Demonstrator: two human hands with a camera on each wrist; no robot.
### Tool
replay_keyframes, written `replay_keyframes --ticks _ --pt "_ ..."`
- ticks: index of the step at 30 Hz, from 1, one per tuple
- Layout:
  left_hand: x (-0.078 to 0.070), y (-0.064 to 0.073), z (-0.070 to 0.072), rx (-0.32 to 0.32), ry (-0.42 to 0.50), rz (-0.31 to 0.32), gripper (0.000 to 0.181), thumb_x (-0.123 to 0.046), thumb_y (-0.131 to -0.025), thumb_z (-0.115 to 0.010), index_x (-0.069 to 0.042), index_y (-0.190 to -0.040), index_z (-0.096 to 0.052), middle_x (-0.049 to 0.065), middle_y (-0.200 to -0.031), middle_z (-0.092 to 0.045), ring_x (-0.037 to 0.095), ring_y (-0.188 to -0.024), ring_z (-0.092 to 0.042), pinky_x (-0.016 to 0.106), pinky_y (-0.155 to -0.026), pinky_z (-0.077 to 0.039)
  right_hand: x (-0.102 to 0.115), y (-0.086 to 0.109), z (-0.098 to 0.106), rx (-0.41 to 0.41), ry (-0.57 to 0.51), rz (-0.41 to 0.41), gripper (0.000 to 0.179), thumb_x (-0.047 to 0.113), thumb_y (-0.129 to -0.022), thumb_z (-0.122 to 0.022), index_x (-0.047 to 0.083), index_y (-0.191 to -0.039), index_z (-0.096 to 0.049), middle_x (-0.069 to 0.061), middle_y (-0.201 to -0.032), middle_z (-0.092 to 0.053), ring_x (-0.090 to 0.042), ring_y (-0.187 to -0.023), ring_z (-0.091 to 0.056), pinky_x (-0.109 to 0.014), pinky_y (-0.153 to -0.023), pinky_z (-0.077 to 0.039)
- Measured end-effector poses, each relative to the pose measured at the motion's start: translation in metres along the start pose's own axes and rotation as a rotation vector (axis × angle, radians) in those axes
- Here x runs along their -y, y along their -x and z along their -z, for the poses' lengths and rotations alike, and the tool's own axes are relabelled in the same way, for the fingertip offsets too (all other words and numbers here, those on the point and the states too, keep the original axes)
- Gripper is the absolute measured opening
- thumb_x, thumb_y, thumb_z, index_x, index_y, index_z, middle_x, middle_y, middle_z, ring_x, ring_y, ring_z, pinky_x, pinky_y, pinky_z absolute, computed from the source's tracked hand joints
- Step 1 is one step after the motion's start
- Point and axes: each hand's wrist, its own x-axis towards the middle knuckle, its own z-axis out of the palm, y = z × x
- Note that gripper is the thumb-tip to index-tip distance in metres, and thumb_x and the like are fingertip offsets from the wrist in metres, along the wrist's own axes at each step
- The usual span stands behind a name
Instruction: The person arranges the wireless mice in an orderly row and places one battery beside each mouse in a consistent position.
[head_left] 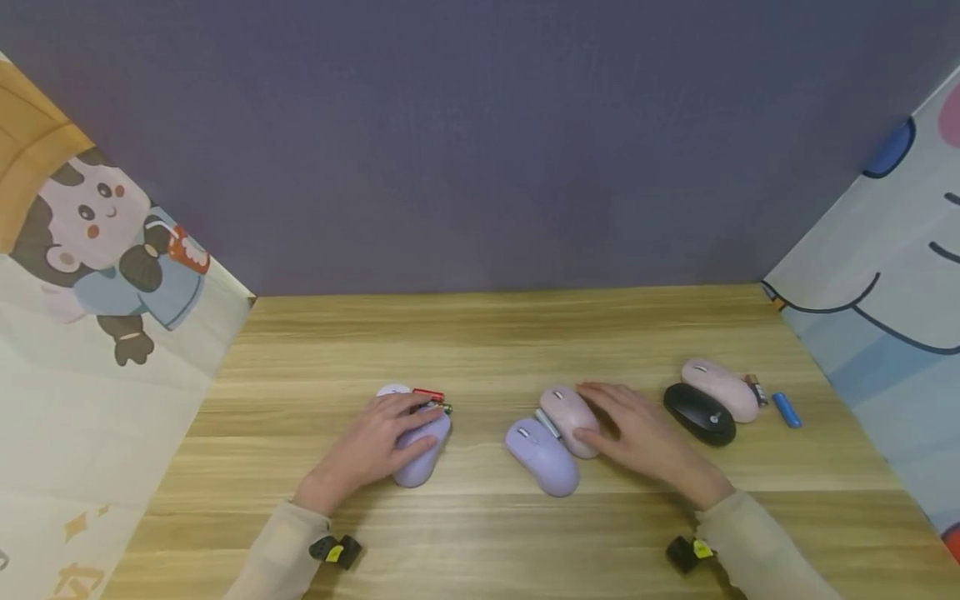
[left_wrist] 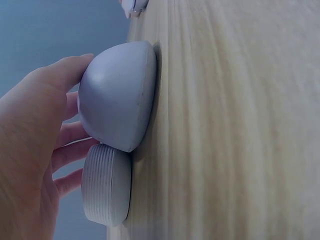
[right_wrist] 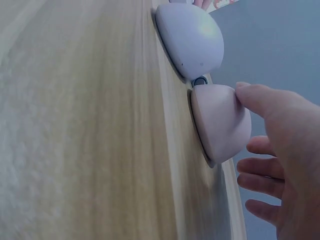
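In the head view, my left hand (head_left: 378, 437) lies over a purple mouse (head_left: 423, 454), its thumb on one side and its fingers across the front. In the left wrist view that mouse (left_wrist: 117, 95) sits on the table against a paler, ribbed mouse (left_wrist: 105, 185). A red battery (head_left: 428, 394) shows just past the fingertips. My right hand (head_left: 637, 429) rests at a pink mouse (head_left: 567, 417), thumb touching its top and the other fingers spread along its far side. Beside it lies another purple mouse (head_left: 543, 462), with a silver battery (head_left: 547, 423) between the two.
At the right, a black mouse (head_left: 697, 414) lies against another pink mouse (head_left: 723, 390). Past them are a brown-and-dark battery (head_left: 756, 388) and a blue battery (head_left: 787, 410). A dark panel (head_left: 480, 167) stands behind the wooden table (head_left: 450, 342), with printed panels at both sides.
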Motion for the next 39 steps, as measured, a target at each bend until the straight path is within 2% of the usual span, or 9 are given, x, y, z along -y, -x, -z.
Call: replay_keyframes --ticks 7,15,27,39 --pt "-0.001 0.001 0.001 -0.004 -0.001 0.003 0.045 -0.046 -0.098 -0.067 -0.022 -0.136 -0.070 0.009 -0.141 -0.064 0.033 -0.131 -0.058 0.062 -0.114 -0.041 0.000 -0.001 -0.005 -0.026 -0.011 0.026 0.068 0.049 -0.093 -0.073 0.007 -0.145 -0.058 -0.016 -0.144 -0.060 -0.039 -0.131 -0.057 -0.063 -0.110 -0.044" --pt "0.002 0.001 -0.003 -0.008 0.005 0.019 0.045 -0.046 -0.097 -0.068 -0.025 -0.137 -0.069 0.007 -0.140 -0.065 0.033 -0.130 -0.059 0.060 -0.114 -0.042 0.002 0.000 -0.005 -0.039 -0.014 0.040 0.070 0.051 -0.092 -0.074 0.007 -0.144 -0.058 -0.015 -0.143 -0.062 -0.037 -0.130 -0.059 -0.061 -0.109 -0.046" --pt "-0.001 0.001 -0.001 -0.019 0.033 0.021 0.045 -0.045 -0.096 -0.069 -0.024 -0.136 -0.070 0.008 -0.138 -0.066 0.034 -0.128 -0.059 0.059 -0.114 -0.042 0.008 -0.001 -0.007 -0.031 -0.015 -0.001 0.073 0.054 -0.091 -0.073 0.007 -0.145 -0.057 -0.015 -0.136 -0.065 -0.037 -0.124 -0.062 -0.062 -0.105 -0.048" --pt "0.000 0.001 -0.004 -0.032 0.030 0.013 0.045 -0.044 -0.096 -0.071 -0.023 -0.135 -0.070 0.010 -0.137 -0.066 0.035 -0.127 -0.060 0.060 -0.112 -0.043 0.016 -0.001 -0.006 -0.023 -0.042 -0.047 0.076 0.051 -0.090 -0.077 0.003 -0.145 -0.056 -0.020 -0.138 -0.063 -0.043 -0.127 -0.059 -0.063 -0.110 -0.044"
